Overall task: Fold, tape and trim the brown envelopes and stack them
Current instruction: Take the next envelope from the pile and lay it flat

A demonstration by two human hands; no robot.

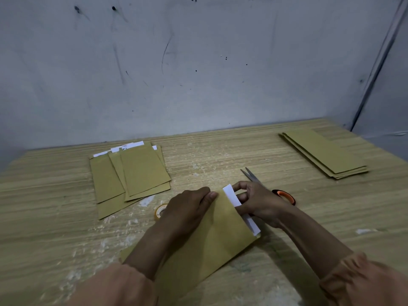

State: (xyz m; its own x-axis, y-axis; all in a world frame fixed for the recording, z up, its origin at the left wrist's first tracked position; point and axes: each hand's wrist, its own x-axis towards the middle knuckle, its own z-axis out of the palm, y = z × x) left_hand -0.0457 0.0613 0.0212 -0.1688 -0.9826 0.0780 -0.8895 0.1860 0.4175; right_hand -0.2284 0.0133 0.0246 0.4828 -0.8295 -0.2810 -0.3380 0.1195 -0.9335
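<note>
Head view: the person is working at a wooden table (pixel 220 151) set against a scuffed grey wall (pixel 198 62), both forearms in orange sleeves.
Envelope in hand: a brown envelope (pixel 218 235) is lying flat on the table in front of the person, with a white strip (pixel 231 195) showing along its far right edge.
Left hand: the left hand (pixel 189 206) is pressing down on the envelope's upper left part, fingers fairly straight and together, holding it flat.
Right hand: the right hand (pixel 258 202) is pinching the white strip between thumb and curled fingers, seemingly folding it or peeling it.
Progress: a loose pile of envelopes (pixel 132 173) with white edges peeking from their tops is sitting at far left, probably the finished ones, though that cannot be told for sure; a neater stack of plain envelopes (pixel 324 153) is waiting at far right, apparently still to do.
Remaining: this envelope looks mid-fold, with taping, trimming and stacking yet to come.
Tools: the tape roll (pixel 160 212) is lying just beside the left wrist; the scissors (pixel 254 176) are resting behind the right hand, untouched.
Contents: whether the white edges are paper inside the envelopes or flap liners is unclear.
</note>
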